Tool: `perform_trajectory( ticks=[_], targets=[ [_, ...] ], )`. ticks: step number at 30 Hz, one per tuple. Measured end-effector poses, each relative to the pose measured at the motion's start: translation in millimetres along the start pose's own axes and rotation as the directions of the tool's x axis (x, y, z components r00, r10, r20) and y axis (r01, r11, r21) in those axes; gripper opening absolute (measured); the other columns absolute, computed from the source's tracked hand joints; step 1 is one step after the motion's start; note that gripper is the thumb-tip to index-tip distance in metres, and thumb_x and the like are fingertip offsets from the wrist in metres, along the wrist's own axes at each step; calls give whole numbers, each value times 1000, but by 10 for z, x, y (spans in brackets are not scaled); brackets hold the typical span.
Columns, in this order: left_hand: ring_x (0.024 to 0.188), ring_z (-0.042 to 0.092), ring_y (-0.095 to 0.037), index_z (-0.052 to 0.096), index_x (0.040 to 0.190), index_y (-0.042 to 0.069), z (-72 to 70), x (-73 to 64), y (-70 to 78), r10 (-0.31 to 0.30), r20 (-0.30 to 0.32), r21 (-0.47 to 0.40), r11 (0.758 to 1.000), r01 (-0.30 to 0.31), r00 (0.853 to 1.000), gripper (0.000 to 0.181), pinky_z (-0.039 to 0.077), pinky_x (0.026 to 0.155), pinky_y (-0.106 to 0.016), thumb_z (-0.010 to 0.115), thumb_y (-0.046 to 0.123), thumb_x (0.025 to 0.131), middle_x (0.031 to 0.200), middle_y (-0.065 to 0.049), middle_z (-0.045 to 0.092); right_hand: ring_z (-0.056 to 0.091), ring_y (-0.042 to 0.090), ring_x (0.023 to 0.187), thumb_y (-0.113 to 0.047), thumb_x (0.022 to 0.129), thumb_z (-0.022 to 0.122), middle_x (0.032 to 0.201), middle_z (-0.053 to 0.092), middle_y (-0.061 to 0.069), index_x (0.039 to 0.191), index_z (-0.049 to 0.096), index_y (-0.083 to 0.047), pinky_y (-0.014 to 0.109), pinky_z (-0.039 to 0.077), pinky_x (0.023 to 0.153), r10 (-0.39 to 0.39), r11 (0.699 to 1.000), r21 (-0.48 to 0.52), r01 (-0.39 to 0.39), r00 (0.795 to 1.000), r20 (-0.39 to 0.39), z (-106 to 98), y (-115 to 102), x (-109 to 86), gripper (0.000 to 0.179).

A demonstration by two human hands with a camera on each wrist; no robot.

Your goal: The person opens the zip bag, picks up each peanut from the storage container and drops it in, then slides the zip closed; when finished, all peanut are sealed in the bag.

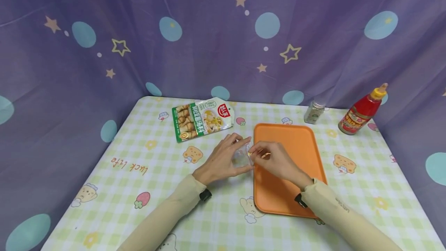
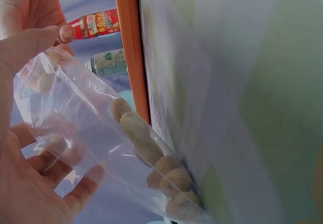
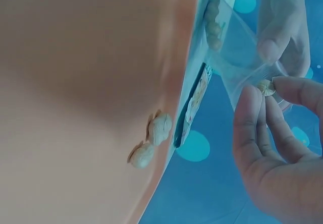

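My left hand (image 1: pixel 221 160) grips a clear plastic bag (image 1: pixel 240 159), thumb and fingers spread around its mouth, just left of the orange tray. Several tan peanuts (image 2: pixel 141 137) lie along the bottom of the bag in the left wrist view. At the bag's mouth my right hand (image 1: pixel 275 159), over the tray's left edge, pinches a small peanut (image 3: pixel 266 88) between thumb and fingers. Two more pale peanuts (image 3: pixel 159 128) sit on the tray near its rim in the right wrist view; from the head, the right hand hides that spot.
The orange tray (image 1: pixel 289 204) lies on a checkered tablecloth (image 1: pixel 156 208). A green and white food pouch (image 1: pixel 203 119) rests behind the left hand. Beyond the tray stand a small spice jar (image 1: pixel 314 112) and a red sauce bottle (image 1: pixel 362 110). A purple curtain (image 1: pixel 209 61) hangs behind.
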State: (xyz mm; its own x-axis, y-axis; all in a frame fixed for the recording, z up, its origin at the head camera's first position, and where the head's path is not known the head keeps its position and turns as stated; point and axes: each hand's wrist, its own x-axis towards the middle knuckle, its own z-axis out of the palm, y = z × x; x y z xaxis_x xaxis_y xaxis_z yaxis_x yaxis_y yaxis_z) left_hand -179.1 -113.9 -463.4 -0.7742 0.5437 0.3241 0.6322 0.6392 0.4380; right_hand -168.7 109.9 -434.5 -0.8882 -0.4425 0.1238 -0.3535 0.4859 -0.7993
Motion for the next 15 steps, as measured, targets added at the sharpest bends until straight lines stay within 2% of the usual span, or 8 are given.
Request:
perform_trajectory(
  ticks=[11, 15],
  targets=[
    [100, 48, -10, 52, 155, 18, 3, 2, -14, 4, 0, 12, 1000, -4, 1000, 87, 44, 87, -33, 82, 58, 83, 127, 5, 55, 72, 11, 86, -7, 94, 70, 95, 78, -1, 108, 79, -9, 26, 60, 78, 15, 999, 34, -17, 999, 39, -5, -37, -33, 16],
    [101, 48, -10, 53, 154, 16, 5, 2, -14, 3, -3, 11, 1000, -3, 1000, 88, 45, 87, -33, 81, 59, 83, 127, 5, 55, 72, 12, 89, -9, 96, 71, 99, 78, -1, 108, 79, -13, 27, 60, 80, 13, 1000, 24, -14, 1000, 27, -29, -17, -41, 15]
  ],
)
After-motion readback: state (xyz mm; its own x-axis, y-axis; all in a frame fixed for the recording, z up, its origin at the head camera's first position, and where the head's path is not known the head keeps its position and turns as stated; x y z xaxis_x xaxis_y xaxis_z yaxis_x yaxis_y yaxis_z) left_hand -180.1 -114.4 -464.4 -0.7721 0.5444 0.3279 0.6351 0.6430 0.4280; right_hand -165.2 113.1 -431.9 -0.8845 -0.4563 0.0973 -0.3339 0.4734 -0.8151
